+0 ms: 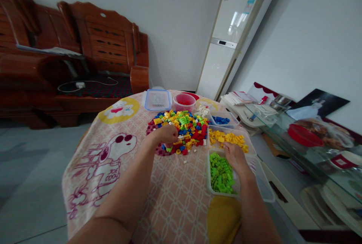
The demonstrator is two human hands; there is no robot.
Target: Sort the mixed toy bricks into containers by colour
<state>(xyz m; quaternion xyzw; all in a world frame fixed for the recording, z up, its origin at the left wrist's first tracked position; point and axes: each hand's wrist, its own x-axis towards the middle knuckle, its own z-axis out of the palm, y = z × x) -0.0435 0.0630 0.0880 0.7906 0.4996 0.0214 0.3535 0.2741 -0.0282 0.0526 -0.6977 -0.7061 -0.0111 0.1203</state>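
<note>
My left hand [169,134] reaches over the heap of mixed toy building bricks [185,120], its fingers curled and closed. Whatever is in them is hidden. Below it, a green brick [169,149] shows at the heap's near edge. My right hand [235,156] is between the box of yellow bricks [223,137] and the box of green bricks [220,174]. Its fingertips are drawn together at the near edge of the yellow bricks, and I cannot make out what they hold.
Behind the yellow box stands a box of blue bricks [221,120], with white bricks [202,111] beside it. A round tub [184,102] and a blue-rimmed lid [158,99] lie farther back. A clear lid [266,183] and a glass shelf [299,142] are on the right.
</note>
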